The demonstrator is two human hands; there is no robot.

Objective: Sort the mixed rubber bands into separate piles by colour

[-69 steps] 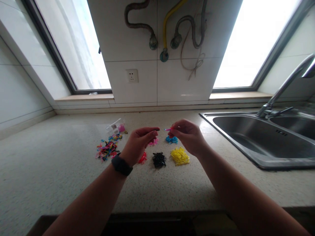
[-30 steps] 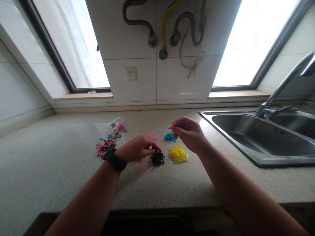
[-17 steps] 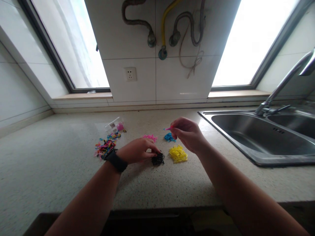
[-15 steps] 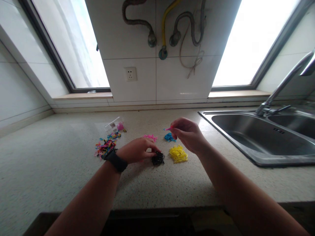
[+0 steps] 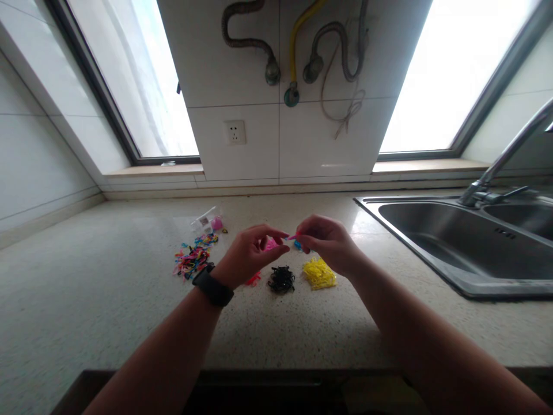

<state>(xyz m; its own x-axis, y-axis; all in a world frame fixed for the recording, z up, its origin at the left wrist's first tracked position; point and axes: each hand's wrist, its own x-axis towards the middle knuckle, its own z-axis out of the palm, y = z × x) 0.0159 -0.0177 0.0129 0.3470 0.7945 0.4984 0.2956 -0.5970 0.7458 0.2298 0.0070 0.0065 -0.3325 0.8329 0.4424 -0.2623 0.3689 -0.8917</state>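
My left hand (image 5: 250, 253) and my right hand (image 5: 326, 243) meet above the counter, fingertips nearly touching. My right hand pinches a small pink hook tool (image 5: 292, 236). My left hand's fingers are pinched together at the tool's tip; what they hold is too small to name. Below them lie sorted heaps of small rubber bands: black (image 5: 280, 279), yellow (image 5: 318, 273), red (image 5: 253, 279), and partly hidden pink (image 5: 271, 244) and blue (image 5: 298, 245). A black watch sits on my left wrist.
A mixed-colour heap of bands (image 5: 191, 259) lies to the left, with a small clear plastic box (image 5: 204, 220) behind it. A steel sink (image 5: 458, 242) and tap (image 5: 501, 161) are at the right. Tiled wall with a socket (image 5: 235, 132) and hoses stands behind.
My left hand has lifted off the black heap and come up to the pink tool in my right hand. The right hand has dropped slightly toward it.
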